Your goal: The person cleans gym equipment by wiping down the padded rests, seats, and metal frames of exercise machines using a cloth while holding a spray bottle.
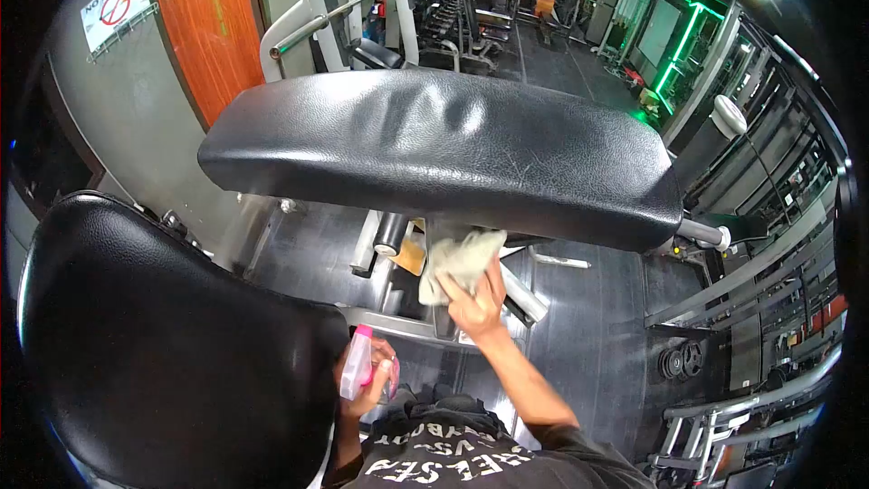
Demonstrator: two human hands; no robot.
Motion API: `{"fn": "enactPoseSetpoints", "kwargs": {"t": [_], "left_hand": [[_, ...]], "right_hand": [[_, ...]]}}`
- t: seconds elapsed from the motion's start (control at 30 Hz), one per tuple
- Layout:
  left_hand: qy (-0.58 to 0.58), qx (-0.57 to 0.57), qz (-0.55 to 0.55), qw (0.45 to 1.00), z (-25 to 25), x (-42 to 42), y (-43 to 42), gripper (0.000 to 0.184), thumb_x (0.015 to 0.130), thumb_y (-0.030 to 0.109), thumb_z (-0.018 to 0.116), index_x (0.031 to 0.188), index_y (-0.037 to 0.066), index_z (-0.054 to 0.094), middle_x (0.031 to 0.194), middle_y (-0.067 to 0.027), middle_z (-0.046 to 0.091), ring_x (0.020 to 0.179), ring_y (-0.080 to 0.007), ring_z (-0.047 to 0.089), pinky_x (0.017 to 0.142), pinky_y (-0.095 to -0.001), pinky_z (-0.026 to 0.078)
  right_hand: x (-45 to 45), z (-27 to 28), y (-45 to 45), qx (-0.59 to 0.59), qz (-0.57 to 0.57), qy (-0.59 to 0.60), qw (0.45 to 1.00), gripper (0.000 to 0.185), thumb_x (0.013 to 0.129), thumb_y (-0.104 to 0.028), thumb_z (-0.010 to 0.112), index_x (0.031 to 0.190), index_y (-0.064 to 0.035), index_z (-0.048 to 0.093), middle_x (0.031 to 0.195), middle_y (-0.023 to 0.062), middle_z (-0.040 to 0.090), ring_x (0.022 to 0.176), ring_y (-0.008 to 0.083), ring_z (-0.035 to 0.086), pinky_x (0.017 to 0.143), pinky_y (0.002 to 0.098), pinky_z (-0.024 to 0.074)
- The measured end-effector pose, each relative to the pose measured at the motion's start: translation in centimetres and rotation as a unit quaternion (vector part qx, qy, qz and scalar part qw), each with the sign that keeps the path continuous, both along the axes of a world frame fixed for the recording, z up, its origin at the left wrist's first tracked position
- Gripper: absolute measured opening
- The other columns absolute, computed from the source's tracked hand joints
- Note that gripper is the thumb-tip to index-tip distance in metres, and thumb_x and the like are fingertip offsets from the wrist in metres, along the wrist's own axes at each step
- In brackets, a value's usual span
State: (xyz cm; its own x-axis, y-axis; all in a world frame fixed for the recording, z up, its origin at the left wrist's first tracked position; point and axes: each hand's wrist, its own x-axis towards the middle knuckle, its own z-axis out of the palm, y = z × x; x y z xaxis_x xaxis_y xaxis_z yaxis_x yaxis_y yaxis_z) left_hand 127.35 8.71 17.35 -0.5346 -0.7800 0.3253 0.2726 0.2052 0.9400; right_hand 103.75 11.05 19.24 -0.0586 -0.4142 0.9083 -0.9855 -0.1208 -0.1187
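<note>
Two bare hands are occupied, so the work seems underway; how much is done or left cannot be told, since the long black pad across the upper middle of the frame shows no clear sign either way. Just below that pad's lower edge, at the centre, is the pale cloth. It lies against the fingers of the right hand, which are partly spread and grip it loosely; whether cloth meets pad is unclear. At lower centre, the left hand is curled around a pink-and-clear bottle, beside the black padded seat filling the lower left.
</note>
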Motion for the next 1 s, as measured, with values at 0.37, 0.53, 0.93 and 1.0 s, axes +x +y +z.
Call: {"fn": "enactPoseSetpoints", "kwargs": {"t": [0.37,0.53,0.93,1.0], "left_hand": [[-0.032,-0.086,-0.016,0.996,1.0,1.2,0.1,0.024,0.083,-0.007,0.06,0.107,-0.001,0.055,0.081,-0.0056,0.062,0.064,-0.007,0.058,0.057,-0.0217,0.047],[0.001,-0.042,-0.024,0.999,0.8,1.1,0.3,0.027,0.083,-0.005,0.061,0.109,0.001,0.054,0.082,-0.0052,0.062,0.061,-0.0056,0.056,0.056,-0.0206,0.046],[-0.004,-0.056,-0.027,0.998,0.4,0.7,-0.4,0.027,0.082,-0.005,0.063,0.108,0.001,0.055,0.078,-0.0034,0.061,0.06,-0.0056,0.056,0.058,-0.0207,0.045],[-0.022,-0.064,-0.031,0.997,0.4,0.9,-0.2,0.028,0.082,-0.006,0.063,0.108,0.001,0.055,0.078,-0.0037,0.062,0.06,-0.0055,0.056,0.058,-0.0206,0.045]], "right_hand": [[-0.3,-15.5,1.1,0.264,-0.01,0.027,0.964,0.039,0.067,-0.003,0.058,0.102,-0.017,0.064,0.101,0.0107,0.056,0.097,0.0292,0.056,0.088,0.0453,0.0452],[1.3,-16.4,2.3,0.356,-0.017,-0.158,0.921,0.048,0.07,-0.004,0.058,0.114,-0.0216,0.058,0.108,0.0125,0.056,0.102,0.0341,0.054,0.086,0.0414,0.0481],[1.2,6.8,-4.4,0.267,-0.128,0.474,0.829,0.048,0.085,-0.025,0.047,0.123,0.0041,0.054,0.129,0.0145,0.053,0.124,0.0266,0.047,0.11,0.04,0.0306],[0.6,6.2,-4.8,0.279,-0.134,0.471,0.826,0.052,0.085,-0.026,0.046,0.125,0.0066,0.051,0.131,0.016,0.051,0.127,0.0268,0.044,0.111,0.0397,0.0283]]}}
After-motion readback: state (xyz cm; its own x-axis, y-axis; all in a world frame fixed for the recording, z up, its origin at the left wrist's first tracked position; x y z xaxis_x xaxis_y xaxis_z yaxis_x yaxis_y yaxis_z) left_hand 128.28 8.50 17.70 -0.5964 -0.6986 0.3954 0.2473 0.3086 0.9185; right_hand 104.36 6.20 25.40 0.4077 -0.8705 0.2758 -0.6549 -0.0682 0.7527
